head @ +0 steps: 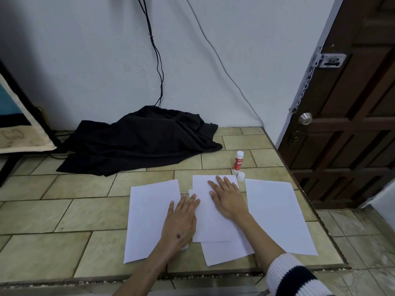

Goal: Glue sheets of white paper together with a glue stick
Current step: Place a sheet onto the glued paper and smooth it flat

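Your right hand (226, 197) lies flat, fingers straight, on the top sheet (211, 218) of the middle pair, and your left hand (181, 218) lies just as flat across that sheet's left edge, its fingers spreading onto the left sheet (147, 212) beside it. Neither hand grips anything; both are pressing paper down. A lower sheet (222, 253) sticks out from under the top one toward 6 o'clock, slightly skewed, so the pair looks freshly joined and you seem to be smoothing it.

What matters next is the glue stick (238, 160). It stands upright on the tiled counter (64, 214) at about 1 o'clock from your right hand, just past the top sheet's far right corner, with its cap (241, 176) off and standing between it and the paper. Your right hand is clearly the nearer one; your left would have to cross over. A single right sheet (277, 216) waits at 3 o'clock, its long axis running 12 to 6 like the others.
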